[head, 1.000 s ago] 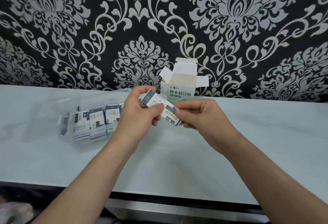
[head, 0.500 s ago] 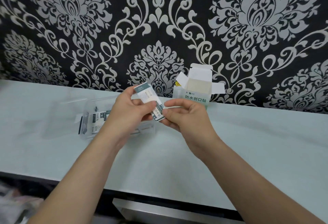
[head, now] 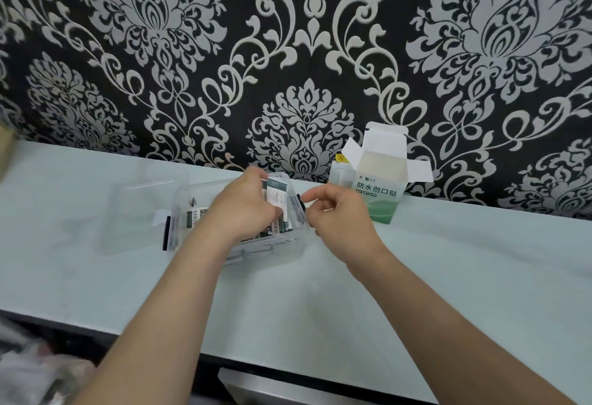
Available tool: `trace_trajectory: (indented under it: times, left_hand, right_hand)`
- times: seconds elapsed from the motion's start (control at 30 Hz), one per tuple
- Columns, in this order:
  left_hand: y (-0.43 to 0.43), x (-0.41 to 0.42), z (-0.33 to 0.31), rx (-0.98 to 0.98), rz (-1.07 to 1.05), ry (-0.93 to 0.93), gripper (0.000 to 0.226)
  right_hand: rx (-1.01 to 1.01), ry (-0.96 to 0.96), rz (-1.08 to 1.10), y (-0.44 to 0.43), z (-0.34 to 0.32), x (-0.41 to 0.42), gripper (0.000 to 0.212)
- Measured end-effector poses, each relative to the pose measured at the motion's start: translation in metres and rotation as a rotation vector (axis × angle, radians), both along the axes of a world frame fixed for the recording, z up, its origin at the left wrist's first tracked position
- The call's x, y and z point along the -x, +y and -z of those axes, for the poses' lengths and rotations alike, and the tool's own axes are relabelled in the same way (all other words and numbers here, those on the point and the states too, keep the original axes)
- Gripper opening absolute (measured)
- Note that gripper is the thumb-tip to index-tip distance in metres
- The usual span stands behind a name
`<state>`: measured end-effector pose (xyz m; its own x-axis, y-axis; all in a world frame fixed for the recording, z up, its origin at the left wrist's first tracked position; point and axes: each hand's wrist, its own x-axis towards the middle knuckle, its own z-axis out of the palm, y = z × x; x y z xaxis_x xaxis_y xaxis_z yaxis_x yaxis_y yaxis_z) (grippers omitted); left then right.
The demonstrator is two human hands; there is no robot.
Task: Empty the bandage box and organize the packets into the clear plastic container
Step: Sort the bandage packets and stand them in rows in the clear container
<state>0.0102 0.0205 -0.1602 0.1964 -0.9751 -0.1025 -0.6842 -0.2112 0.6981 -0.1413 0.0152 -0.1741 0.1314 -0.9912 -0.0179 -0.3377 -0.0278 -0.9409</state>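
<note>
The clear plastic container (head: 290, 246) sits on the pale counter left of centre, with several white-and-dark-green bandage packets (head: 195, 217) standing in it. My left hand (head: 243, 209) reaches into the container and holds a packet (head: 275, 194) upright near its right end. My right hand (head: 339, 217) hovers just right of the container with loosely curled fingers and holds nothing. The bandage box (head: 381, 186), white and green with Chinese print, stands upright behind my right hand with its top flaps open; its inside is hidden.
A clear lid (head: 134, 212) lies flat on the counter to the left of the container. The patterned black-and-silver wall (head: 304, 52) rises right behind the counter. The counter's front edge (head: 288, 369) runs along the bottom, with a crumpled plastic bag (head: 35, 372) below left.
Both hands held one packet in the air before. The right hand has let go, and the left hand has carried the packet down and left into the container. The view shifted left.
</note>
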Motion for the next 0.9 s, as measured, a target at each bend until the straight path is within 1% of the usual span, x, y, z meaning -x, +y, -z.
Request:
trace_trajectory:
  times: [0.1,0.27,0.43,0.5,0.67,0.73,0.83,0.9]
  left_hand:
    - [-0.002,0.002,0.002,-0.017,-0.019,-0.048,0.057]
    - [-0.006,0.007,0.005,-0.016,-0.030,-0.095,0.057]
    - [-0.007,0.009,0.005,0.053,-0.029,-0.223,0.048]
    - [-0.006,0.009,0.005,0.088,-0.030,-0.266,0.045]
    - [-0.008,0.009,0.011,0.108,-0.056,-0.378,0.038]
    - [-0.008,0.009,0.012,0.137,-0.070,-0.424,0.036]
    - [-0.007,0.010,0.011,0.126,-0.082,-0.389,0.028]
    - [-0.006,0.010,0.009,0.105,-0.074,-0.356,0.024]
  right_hand:
    - [0.003,-0.004,-0.002,-0.002,0.001,-0.001,0.029]
    - [0.002,-0.008,-0.014,-0.004,0.003,0.001,0.030]
    - [-0.014,-0.017,-0.028,-0.006,0.005,0.003,0.026]
    - [-0.007,-0.017,-0.025,-0.007,0.005,0.005,0.027]
    - [0.007,0.015,-0.030,-0.006,0.001,0.007,0.034]
    - [0.002,0.021,-0.034,-0.005,0.001,0.007,0.033]
    - [-0.005,0.029,-0.043,-0.003,0.000,0.006,0.022]
    - [-0.024,0.016,-0.052,-0.003,0.000,0.006,0.020]
